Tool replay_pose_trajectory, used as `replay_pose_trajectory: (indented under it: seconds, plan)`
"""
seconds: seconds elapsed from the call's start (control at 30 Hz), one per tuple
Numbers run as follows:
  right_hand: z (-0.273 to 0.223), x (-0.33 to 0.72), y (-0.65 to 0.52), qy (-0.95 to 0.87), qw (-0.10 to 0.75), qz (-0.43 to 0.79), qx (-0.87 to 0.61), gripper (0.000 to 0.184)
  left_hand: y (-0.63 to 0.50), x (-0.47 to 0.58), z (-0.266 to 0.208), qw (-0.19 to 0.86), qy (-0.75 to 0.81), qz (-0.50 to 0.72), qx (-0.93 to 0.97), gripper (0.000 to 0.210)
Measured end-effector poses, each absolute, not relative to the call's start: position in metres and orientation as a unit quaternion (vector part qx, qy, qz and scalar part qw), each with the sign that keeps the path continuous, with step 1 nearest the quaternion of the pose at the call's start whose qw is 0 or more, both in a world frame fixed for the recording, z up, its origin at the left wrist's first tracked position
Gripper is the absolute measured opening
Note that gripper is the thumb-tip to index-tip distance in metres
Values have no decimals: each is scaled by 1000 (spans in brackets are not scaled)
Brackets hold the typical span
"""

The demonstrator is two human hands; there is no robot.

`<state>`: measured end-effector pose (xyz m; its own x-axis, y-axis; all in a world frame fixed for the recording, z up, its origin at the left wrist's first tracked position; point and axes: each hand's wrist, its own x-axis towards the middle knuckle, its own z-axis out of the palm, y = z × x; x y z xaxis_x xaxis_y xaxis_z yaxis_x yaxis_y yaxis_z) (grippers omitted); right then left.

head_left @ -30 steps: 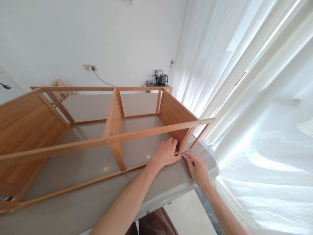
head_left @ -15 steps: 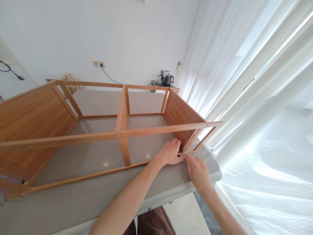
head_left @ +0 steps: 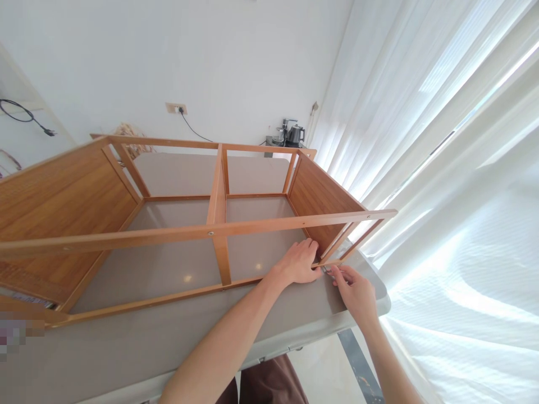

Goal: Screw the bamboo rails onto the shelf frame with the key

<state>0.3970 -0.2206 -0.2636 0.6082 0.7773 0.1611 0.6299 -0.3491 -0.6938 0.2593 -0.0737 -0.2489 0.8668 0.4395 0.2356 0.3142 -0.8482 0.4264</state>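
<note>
- Right hand (head_left: 356,289) pinches a small, silvery metal piece (head_left: 325,270), mostly hidden, at the right end of an open, orange-brown wooden shelf frame (head_left: 218,207).
- Left hand (head_left: 298,264) grasps the frame's near lower rail, beside that end.
- Beneath the frame: a smooth grey, round-cornered table (head_left: 126,348).
- Beyond the frame: a dark kettle (head_left: 296,134).
- Right of the frame: sheer white curtains (head_left: 455,241).

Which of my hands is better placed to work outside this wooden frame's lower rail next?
Probably your right hand: it's outside the wooden frame, seemingly pinching a small metallic piece beside the lower rail. Your left hand is curled over that rail, occupied.
</note>
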Motion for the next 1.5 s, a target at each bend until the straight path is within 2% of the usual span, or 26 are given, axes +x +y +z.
replay_pose_trajectory:
  seconds: [0.27, 0.5, 0.9, 1.5]
  plan:
    - [-269, 420, -221, -435, 402, 88, -801, 47, -74, 260, -247, 199, 200, 153, 947, 33]
    - [-264, 421, -226, -496, 347, 101, -790, 37, -72, 261, -251, 200, 192, 170, 946, 30]
    - [-270, 439, -226, -600, 298, 28, -742, 36, -74, 261, -248, 193, 201, 166, 946, 30]
    - [-253, 450, -222, -657, 256, 107, -701, 35, -75, 261, -245, 183, 207, 165, 947, 30]
